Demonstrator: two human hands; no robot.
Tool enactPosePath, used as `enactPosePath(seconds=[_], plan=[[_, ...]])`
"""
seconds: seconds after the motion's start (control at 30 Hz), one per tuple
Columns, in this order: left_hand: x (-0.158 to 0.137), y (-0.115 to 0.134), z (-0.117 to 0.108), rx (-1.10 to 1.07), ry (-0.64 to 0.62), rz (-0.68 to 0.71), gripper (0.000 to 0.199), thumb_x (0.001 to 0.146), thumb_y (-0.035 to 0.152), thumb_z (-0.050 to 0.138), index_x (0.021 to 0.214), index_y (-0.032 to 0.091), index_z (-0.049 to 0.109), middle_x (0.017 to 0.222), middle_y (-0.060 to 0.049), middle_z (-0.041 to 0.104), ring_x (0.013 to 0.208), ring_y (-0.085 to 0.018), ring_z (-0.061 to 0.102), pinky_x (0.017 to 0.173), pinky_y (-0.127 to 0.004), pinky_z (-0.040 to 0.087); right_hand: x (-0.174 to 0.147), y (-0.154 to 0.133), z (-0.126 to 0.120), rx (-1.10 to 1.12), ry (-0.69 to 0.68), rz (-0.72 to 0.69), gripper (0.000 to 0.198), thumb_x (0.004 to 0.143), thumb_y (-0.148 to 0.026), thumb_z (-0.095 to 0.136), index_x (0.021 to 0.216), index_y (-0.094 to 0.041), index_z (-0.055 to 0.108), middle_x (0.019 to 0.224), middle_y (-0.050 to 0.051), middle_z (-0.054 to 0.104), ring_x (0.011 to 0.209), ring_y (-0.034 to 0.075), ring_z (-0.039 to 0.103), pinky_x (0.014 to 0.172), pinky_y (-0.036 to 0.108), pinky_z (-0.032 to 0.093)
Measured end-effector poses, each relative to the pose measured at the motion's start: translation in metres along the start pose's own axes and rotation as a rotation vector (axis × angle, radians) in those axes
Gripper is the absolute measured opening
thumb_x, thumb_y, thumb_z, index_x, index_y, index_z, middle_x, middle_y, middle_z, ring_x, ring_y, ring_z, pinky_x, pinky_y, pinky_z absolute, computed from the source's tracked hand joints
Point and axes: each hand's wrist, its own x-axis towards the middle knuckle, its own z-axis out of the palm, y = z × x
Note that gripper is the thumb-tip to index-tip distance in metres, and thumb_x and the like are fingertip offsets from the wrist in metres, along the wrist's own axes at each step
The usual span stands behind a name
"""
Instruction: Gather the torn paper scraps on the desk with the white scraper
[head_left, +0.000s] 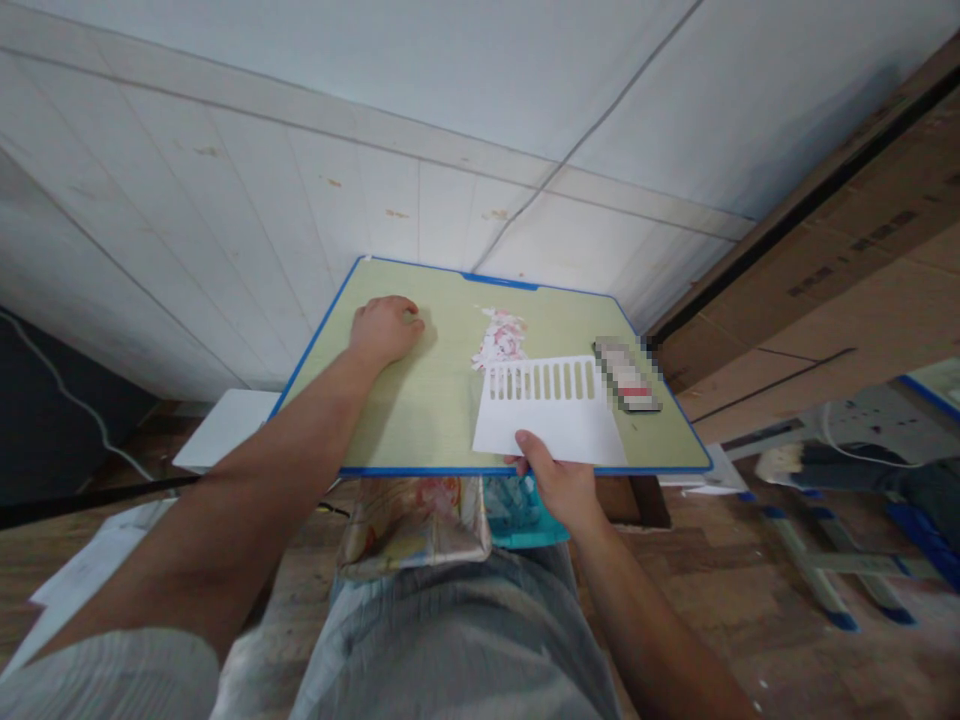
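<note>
My right hand [556,482] grips the near edge of a white paper sheet [547,428], thumb on top and fingers beneath. A row of long rounded slots is cut along the sheet's far side. Just beyond it lies a small heap of white and pink paper scraps [501,338]. My left hand [386,328] rests on the left part of the pale green desktop [420,420], its fingers curled in and no object showing between them. A dark-edged phone-like thing [628,375], blurred by pixels, lies right of the sheet.
Blue trim edges the desktop, which meets a white panelled wall [300,190]. Large cardboard boxes [840,270] stand at the right. Below the near edge are a patterned bag [412,525] and a teal container [525,515], close to my lap. A cable [585,135] runs down the wall.
</note>
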Motion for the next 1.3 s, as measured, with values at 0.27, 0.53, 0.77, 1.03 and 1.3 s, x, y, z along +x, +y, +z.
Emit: enactPosePath(seconds=[0.27, 0.53, 0.77, 1.03, 1.3], plan=[[0.002, -0.008, 0.004, -0.005, 0.021, 0.025, 0.048, 0.100, 0.040, 0.064, 0.137, 0.024, 0.091, 0.152, -0.012, 0.086, 0.147, -0.039, 0.075, 0.130, -0.051, 0.057, 0.006, 0.010, 0.007, -0.006, 0.089, -0.007, 0.065, 0.094, -0.090, 0.076, 0.063, -0.034, 0.067, 0.063, 0.007, 0.073, 0.066, 0.030, 0.073, 0.079, 0.048, 0.071], [-0.002, 0.001, 0.001, -0.070, 0.097, -0.013, 0.045, 0.103, 0.037, 0.060, 0.132, 0.021, 0.091, 0.145, -0.016, 0.086, 0.142, -0.039, 0.075, 0.127, -0.051, 0.057, 0.016, 0.009, 0.004, 0.071, 0.099, -0.062, 0.052, 0.094, -0.076, 0.080, 0.071, -0.031, 0.071, 0.067, 0.006, 0.076, 0.062, 0.027, 0.071, 0.072, 0.043, 0.068], [-0.035, 0.015, -0.016, -0.018, 0.145, 0.098, 0.044, 0.104, 0.035, 0.059, 0.132, 0.021, 0.089, 0.146, -0.020, 0.083, 0.147, -0.043, 0.069, 0.129, -0.058, 0.054, 0.031, 0.011, 0.012, 0.157, 0.090, -0.147, 0.049, 0.089, -0.074, 0.083, 0.074, -0.029, 0.071, 0.064, 0.003, 0.078, 0.054, 0.023, 0.068, 0.059, 0.039, 0.063], [-0.044, 0.012, -0.020, 0.028, 0.130, 0.068, 0.044, 0.105, 0.036, 0.058, 0.131, 0.021, 0.089, 0.147, -0.022, 0.083, 0.148, -0.043, 0.070, 0.126, -0.057, 0.057, 0.033, 0.009, 0.014, 0.190, 0.069, -0.095, 0.042, 0.087, -0.068, 0.084, 0.076, -0.030, 0.071, 0.066, 0.003, 0.079, 0.055, 0.022, 0.067, 0.058, 0.036, 0.061], [-0.039, 0.009, -0.016, 0.070, 0.097, 0.074, 0.044, 0.108, 0.035, 0.054, 0.130, 0.022, 0.089, 0.145, -0.020, 0.084, 0.146, -0.039, 0.073, 0.125, -0.052, 0.058, 0.026, 0.013, 0.009, 0.155, 0.036, -0.127, 0.046, 0.091, -0.071, 0.084, 0.073, -0.030, 0.076, 0.068, 0.007, 0.081, 0.058, 0.026, 0.070, 0.064, 0.043, 0.067]])
